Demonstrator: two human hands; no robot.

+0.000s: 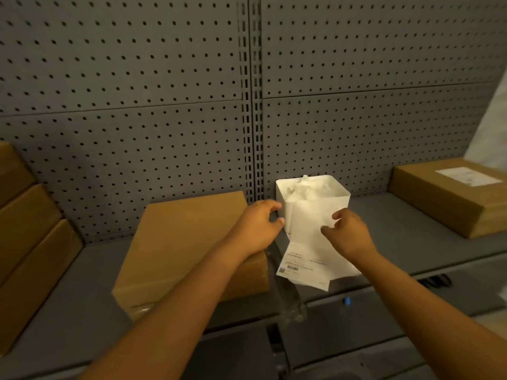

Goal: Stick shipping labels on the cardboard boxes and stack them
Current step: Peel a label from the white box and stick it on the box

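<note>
Two hands are up in front of me in the head view, the only view I have. My right hand [347, 233] pinches a white shipping label [315, 259] near its top, with fingers and thumb curled on the paper. The label hangs down in the air, just in front of a white bin [338, 200] of crumpled white paper. My left hand [258, 226] holds nothing; its fingers are loosely curled and it sits at the right far corner of a plain brown cardboard box [189, 242].

That box lies flat on the grey shelf [397, 242], in the middle, and its top is bare. Another box [439, 198] far to the right has a label on top. More boxes [24, 215] sit stacked at the left.

The label is thin and floppy. It has small dark print and a little code square low down. I think it weighs almost nothing and could fold or stick to itself, so I would hold it by two edges. The box looks stiff and flat, good to press on.
</note>
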